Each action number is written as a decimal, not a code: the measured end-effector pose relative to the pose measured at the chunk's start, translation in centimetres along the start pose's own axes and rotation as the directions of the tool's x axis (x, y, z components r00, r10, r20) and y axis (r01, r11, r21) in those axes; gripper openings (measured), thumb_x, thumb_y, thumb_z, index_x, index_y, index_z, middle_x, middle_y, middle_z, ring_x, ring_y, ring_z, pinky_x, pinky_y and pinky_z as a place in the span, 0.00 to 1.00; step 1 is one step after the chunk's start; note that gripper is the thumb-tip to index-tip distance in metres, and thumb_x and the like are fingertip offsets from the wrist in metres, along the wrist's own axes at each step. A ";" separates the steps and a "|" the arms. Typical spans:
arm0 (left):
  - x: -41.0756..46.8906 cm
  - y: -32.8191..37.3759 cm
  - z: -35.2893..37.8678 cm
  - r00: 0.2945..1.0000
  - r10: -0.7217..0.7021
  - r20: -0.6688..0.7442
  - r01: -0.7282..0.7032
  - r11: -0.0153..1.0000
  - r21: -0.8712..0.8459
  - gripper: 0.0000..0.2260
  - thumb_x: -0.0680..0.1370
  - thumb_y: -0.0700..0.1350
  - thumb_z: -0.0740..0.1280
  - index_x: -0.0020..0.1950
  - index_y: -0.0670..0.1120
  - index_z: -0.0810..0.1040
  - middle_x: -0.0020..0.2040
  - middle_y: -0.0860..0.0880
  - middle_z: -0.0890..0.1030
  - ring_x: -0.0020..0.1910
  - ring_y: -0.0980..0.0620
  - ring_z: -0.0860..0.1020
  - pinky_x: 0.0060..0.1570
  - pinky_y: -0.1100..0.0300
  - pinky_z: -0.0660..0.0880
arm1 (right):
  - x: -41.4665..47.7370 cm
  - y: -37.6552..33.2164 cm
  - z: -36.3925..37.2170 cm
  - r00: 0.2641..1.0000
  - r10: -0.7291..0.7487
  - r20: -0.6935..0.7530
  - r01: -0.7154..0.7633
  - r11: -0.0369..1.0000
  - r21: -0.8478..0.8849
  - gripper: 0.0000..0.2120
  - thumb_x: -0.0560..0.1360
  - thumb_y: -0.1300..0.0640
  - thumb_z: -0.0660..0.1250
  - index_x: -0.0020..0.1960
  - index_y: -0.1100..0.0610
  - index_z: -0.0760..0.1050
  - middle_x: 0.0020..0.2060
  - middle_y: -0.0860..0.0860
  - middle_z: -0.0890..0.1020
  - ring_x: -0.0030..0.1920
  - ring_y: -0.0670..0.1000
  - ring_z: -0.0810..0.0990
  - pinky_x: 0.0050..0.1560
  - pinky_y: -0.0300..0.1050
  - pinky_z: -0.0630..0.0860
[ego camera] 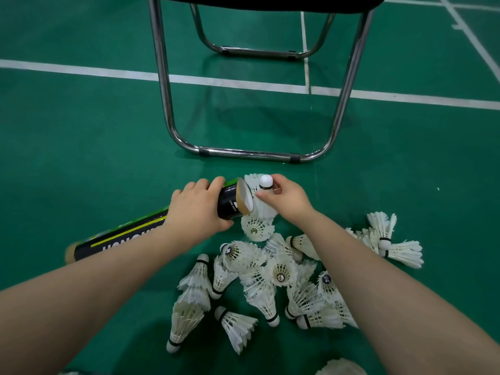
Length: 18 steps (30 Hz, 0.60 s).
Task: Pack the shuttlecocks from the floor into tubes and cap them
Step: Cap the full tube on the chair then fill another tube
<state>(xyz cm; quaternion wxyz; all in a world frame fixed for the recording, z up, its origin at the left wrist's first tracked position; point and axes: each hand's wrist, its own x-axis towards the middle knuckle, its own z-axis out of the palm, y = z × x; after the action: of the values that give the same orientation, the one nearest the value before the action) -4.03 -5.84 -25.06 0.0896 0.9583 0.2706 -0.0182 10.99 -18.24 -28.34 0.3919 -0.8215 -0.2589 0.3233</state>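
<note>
My left hand (198, 205) grips a black and green shuttlecock tube (127, 234) near its open mouth (244, 197), holding it slanted just above the floor. My right hand (285, 197) pinches a white feather shuttlecock (263, 190) right at that mouth, its cork tip pointing up. Several loose white shuttlecocks (270, 274) lie in a heap on the green floor below and between my forearms. Two more stacked shuttlecocks (389, 242) lie to the right of the heap.
A chair with a chrome tube frame (249, 154) stands just beyond my hands, its floor bar close to the tube mouth. White court lines (108, 73) cross the green floor (81, 158). Another shuttlecock (341, 368) shows at the bottom edge.
</note>
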 end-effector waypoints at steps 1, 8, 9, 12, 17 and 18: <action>0.0 -0.1 0.0 1.000 -0.003 0.002 0.003 1.000 0.000 0.30 0.67 0.60 0.70 0.65 0.51 0.64 0.54 0.48 0.74 0.54 0.45 0.73 0.52 0.51 0.68 | 0.0 -0.3 0.4 1.000 0.007 0.019 -0.007 1.000 0.025 0.21 0.74 0.48 0.68 0.64 0.53 0.70 0.52 0.49 0.78 0.53 0.51 0.77 0.51 0.44 0.73; -0.3 -1.2 -0.2 1.000 -0.020 -0.019 0.019 1.000 -0.004 0.30 0.68 0.61 0.69 0.64 0.51 0.64 0.53 0.49 0.74 0.53 0.45 0.72 0.50 0.52 0.68 | 0.7 -1.3 2.2 0.982 0.186 -0.030 -0.172 0.950 0.260 0.24 0.81 0.53 0.55 0.75 0.53 0.53 0.70 0.55 0.67 0.59 0.55 0.76 0.59 0.49 0.75; -0.3 -1.4 -0.3 1.000 -0.025 -0.017 0.025 1.000 -0.006 0.30 0.68 0.61 0.69 0.65 0.51 0.64 0.53 0.49 0.74 0.53 0.45 0.72 0.51 0.52 0.68 | 0.9 -0.9 2.0 0.980 0.151 -0.128 -0.144 0.987 0.065 0.23 0.80 0.55 0.55 0.74 0.54 0.56 0.69 0.55 0.69 0.61 0.55 0.74 0.60 0.50 0.73; -0.5 -2.0 -0.5 0.999 -0.040 -0.008 0.040 0.999 -0.002 0.31 0.68 0.61 0.69 0.66 0.51 0.63 0.53 0.49 0.74 0.54 0.45 0.72 0.51 0.52 0.68 | 1.4 0.9 1.4 0.950 0.054 -0.309 -0.184 0.894 -0.408 0.24 0.78 0.54 0.60 0.72 0.53 0.60 0.69 0.54 0.68 0.67 0.57 0.66 0.64 0.53 0.65; -0.5 -2.5 -0.3 0.999 -0.050 0.004 0.050 0.999 0.009 0.31 0.68 0.60 0.69 0.66 0.51 0.63 0.53 0.49 0.74 0.53 0.46 0.72 0.51 0.52 0.68 | 0.8 3.4 1.2 0.899 0.301 -0.318 -0.431 0.735 -0.524 0.36 0.74 0.39 0.63 0.75 0.50 0.51 0.73 0.56 0.60 0.70 0.60 0.63 0.66 0.57 0.62; -0.4 -2.5 -0.2 0.999 -0.052 0.009 0.052 0.999 0.009 0.31 0.68 0.60 0.69 0.66 0.51 0.63 0.53 0.49 0.74 0.53 0.46 0.72 0.51 0.52 0.68 | 0.7 3.8 1.2 0.890 0.341 -0.304 -0.455 0.722 -0.521 0.35 0.74 0.39 0.63 0.74 0.51 0.52 0.72 0.56 0.62 0.68 0.60 0.66 0.65 0.56 0.64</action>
<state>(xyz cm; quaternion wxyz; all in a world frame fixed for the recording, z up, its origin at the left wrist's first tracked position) -5.67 -3.88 -25.22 0.0860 0.9513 0.2947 -0.0262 11.20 -19.33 -32.20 0.0667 -0.9637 -0.1236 0.2272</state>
